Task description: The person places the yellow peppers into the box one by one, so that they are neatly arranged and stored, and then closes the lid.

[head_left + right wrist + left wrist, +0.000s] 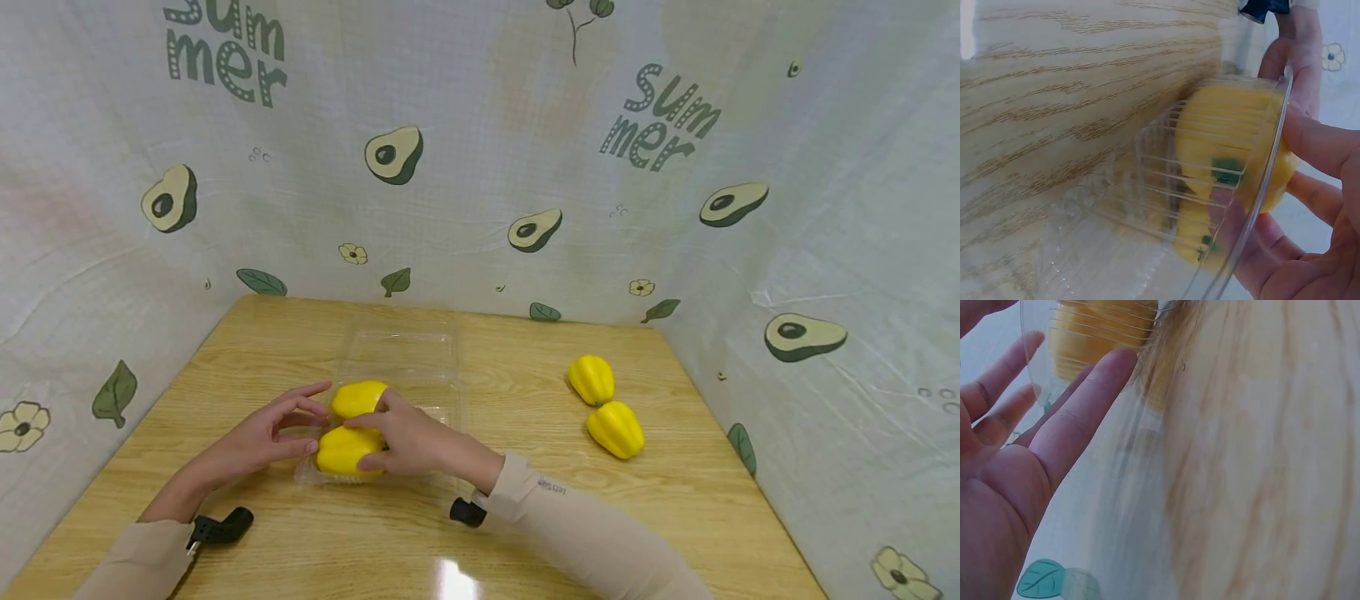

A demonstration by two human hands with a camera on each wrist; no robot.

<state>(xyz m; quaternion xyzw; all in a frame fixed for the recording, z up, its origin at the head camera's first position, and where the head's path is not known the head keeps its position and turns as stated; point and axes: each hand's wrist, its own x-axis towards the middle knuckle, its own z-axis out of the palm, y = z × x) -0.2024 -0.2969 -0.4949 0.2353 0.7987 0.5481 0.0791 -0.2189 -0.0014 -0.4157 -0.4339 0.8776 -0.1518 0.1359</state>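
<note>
A clear plastic clamshell container [448, 408] lies on the table, its lid [401, 346] folded back behind it. Two yellow bell peppers sit side by side in its left part: a far pepper [354, 397] and a near pepper [341, 450]. My right hand [412, 437] holds the near pepper between thumb and fingers, reaching over the container. Green stems of both peppers [1225, 170] show through the ribbed wall in the right wrist view. At the container's left side is my left hand [273, 427], its fingers spread and loosely bent, fingertips close to the rim and the peppers.
Two more yellow bell peppers, one farther back [592, 380] and one nearer [616, 430], lie on the right side of the wooden table [517, 508]. A white cloth [465, 192] printed with avocados and leaves hangs behind the table and along its sides.
</note>
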